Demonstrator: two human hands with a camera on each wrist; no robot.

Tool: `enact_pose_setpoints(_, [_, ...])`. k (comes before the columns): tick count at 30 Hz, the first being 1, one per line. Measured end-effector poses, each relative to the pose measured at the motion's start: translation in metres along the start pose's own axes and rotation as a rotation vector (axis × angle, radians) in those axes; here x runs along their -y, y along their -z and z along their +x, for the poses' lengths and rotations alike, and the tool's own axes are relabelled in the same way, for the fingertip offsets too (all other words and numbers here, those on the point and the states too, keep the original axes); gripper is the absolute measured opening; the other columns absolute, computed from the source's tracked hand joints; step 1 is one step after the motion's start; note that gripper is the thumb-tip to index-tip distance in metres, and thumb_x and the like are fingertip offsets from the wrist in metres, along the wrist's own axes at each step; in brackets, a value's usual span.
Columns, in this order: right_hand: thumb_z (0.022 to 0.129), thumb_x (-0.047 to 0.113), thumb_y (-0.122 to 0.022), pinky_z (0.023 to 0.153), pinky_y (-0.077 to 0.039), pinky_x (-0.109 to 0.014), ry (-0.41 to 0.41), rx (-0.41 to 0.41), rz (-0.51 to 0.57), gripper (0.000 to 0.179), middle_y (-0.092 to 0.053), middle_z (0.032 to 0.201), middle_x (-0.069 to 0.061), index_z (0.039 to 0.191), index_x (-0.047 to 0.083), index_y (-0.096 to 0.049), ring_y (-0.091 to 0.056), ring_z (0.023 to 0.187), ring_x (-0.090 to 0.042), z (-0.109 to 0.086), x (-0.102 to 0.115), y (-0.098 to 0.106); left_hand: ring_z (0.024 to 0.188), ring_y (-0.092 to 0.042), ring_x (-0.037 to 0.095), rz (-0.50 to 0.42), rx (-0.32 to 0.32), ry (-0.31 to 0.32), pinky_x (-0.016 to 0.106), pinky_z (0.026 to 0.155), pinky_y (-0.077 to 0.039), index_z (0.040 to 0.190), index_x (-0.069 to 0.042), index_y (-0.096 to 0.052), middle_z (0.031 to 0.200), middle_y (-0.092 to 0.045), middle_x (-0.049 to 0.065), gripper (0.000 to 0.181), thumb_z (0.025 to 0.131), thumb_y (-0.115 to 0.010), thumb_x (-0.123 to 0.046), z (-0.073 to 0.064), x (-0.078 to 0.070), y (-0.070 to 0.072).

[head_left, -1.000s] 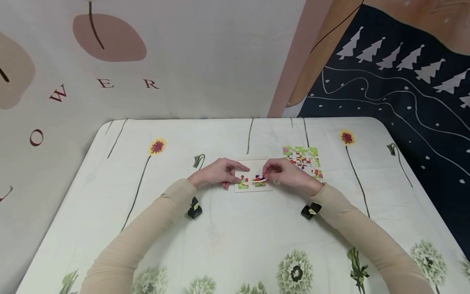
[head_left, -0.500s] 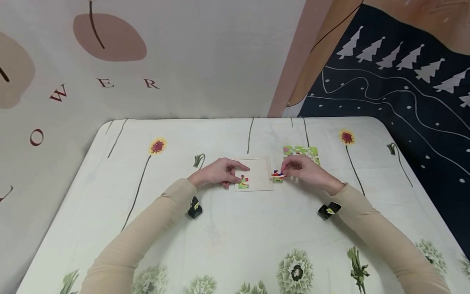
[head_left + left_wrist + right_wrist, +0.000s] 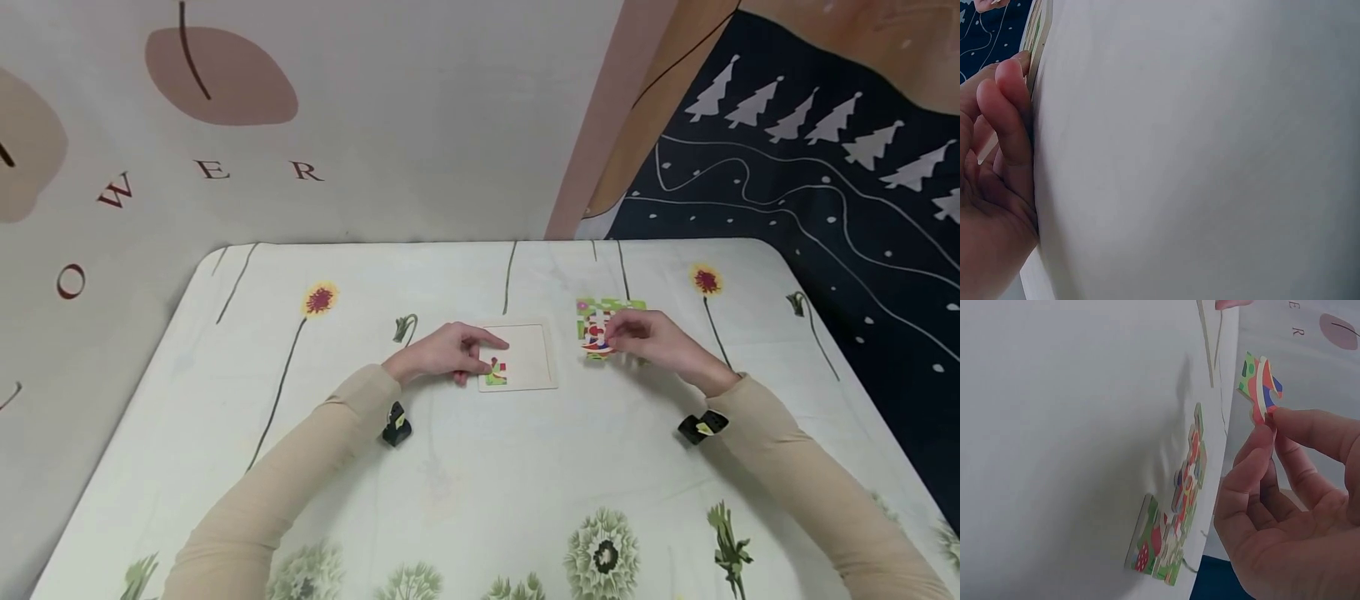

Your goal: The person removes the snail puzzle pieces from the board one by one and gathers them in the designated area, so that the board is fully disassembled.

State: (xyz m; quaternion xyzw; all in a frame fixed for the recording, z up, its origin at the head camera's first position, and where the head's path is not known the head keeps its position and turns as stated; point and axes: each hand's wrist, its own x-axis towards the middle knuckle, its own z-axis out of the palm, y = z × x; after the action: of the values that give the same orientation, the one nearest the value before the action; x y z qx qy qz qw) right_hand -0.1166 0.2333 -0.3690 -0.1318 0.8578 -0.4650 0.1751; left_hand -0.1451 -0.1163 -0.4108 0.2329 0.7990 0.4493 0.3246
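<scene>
My right hand [image 3: 648,339] pinches a puzzle piece [image 3: 1260,390] between thumb and fingertips. In the right wrist view the piece is green, red, white and blue, held up off the table. Below it lies a group of several puzzle pieces [image 3: 1188,494]; in the head view this group [image 3: 587,308] is partly hidden by the hand. My left hand [image 3: 442,350] rests at the left side of a pale puzzle tray [image 3: 528,358], index finger stretched over it. Its thumb is by a green and red puzzle piece [image 3: 496,375] in the tray's lower left corner.
A white flower-print cloth [image 3: 495,467] covers the table. Behind it rises a pale printed backdrop [image 3: 450,125], with a dark one with trees [image 3: 750,183] at the right. Black wrist cameras sit under both wrists.
My right hand has moved right from above the tray, carrying the pinched puzzle piece over to the loose group. The left hand has stayed in place.
</scene>
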Motion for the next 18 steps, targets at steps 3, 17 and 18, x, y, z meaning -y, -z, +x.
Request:
enact_pose_setpoints(3, [0.097, 0.008, -0.063, 0.067, -0.047, -0.027, -0.018, 0.006, -0.001, 0.016, -0.065, 0.098, -0.008, 0.107, -0.004, -0.064, -0.057, 0.079, -0.012, -0.002, 0.0, 0.003, 0.046, -0.054, 0.008, -0.004, 0.002, 0.0, 0.023, 0.055, -0.049, 0.135, -0.01, -0.062, 0.065, -0.057, 0.0, 0.045, 0.091, -0.07, -0.005, 0.0, 0.0, 0.0])
enact_pose_setpoints(17, [0.098, 0.007, -0.06, 0.069, -0.048, -0.027, -0.051, -0.005, -0.08, 0.014, -0.064, 0.101, -0.015, 0.106, -0.002, -0.066, -0.055, 0.081, -0.009, -0.009, -0.011, 0.012, 0.046, -0.054, 0.008, -0.013, 0.002, 0.004, 0.023, 0.054, -0.049, 0.135, -0.011, -0.062, 0.064, -0.055, 0.0, 0.046, 0.09, -0.071, -0.005, -0.001, -0.001, -0.001])
enact_pose_setpoints(18, [0.097, 0.006, -0.06, 0.068, -0.047, -0.027, -0.049, -0.005, -0.088, 0.013, -0.064, 0.1, -0.015, 0.106, -0.002, -0.066, -0.055, 0.08, -0.009, -0.009, -0.012, 0.012, 0.046, -0.054, 0.008, -0.013, 0.001, 0.005, 0.023, 0.054, -0.049, 0.135, -0.011, -0.062, 0.064, -0.055, 0.0, 0.046, 0.09, -0.071, -0.005, -0.001, -0.001, -0.001])
